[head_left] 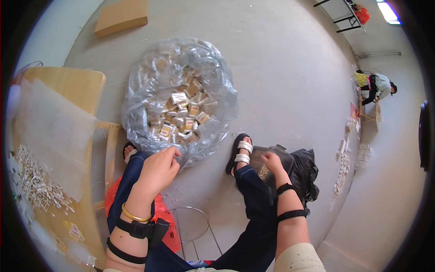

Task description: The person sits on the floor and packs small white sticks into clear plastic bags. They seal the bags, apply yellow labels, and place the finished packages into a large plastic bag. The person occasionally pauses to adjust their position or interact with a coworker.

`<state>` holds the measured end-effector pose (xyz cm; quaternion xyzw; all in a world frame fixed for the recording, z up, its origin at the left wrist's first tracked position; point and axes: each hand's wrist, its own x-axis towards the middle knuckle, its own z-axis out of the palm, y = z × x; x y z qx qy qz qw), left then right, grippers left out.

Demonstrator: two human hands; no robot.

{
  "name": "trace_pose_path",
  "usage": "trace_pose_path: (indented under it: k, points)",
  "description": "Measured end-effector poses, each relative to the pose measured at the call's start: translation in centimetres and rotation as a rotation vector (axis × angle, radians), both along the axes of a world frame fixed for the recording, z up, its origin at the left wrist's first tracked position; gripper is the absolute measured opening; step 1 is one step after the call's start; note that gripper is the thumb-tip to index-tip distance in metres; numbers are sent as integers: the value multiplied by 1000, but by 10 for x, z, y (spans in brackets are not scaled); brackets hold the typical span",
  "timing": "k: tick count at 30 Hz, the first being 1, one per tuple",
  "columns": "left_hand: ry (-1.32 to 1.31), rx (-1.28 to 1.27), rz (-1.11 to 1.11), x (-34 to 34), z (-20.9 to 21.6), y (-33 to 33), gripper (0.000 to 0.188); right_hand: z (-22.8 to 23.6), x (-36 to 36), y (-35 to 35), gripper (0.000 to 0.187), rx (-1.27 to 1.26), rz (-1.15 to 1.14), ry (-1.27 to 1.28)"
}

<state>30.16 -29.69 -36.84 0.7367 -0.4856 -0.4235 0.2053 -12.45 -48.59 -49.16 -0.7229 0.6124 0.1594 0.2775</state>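
My left hand (160,170) is closed, its fingers curled at the near rim of a large clear plastic bag (136,102). Whether it pinches anything is hidden. Inside the bag lie many small wrapped packs (194,109) with yellow and white labels. On the right, my right hand (273,162) hovers over a dark grey bin (281,149), its fingers curled in and mostly turned from view. Some small pale pieces (263,171) show in the bin, too small to name. What the right hand holds, if anything, cannot be made out.
A wooden table (86,81) at left bears loose cotton swabs (36,181) and a translucent sheet (56,127). A black bag (306,174) sits beside the bin; a red bag (165,215) lies by my legs. A cardboard box (121,18) stands far left. Another person (381,86) works far right.
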Motion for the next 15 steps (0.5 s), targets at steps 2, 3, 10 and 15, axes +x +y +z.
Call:
trace_pose_path:
  k: [2,3,10,15]
  points:
    - [-9,19,21,4,-2,2,19,-21,93,-4,29,43,40,-81]
    - [13,14,15,3,-1,-2,19,-46,121,0,24,44,63,-235]
    - [99,85,37,17,4,-6,21,-150,285,64,19,-69,656,-195]
    - [91,109,27,28,2,-3,22,-166,274,67,23,-222,870,36]
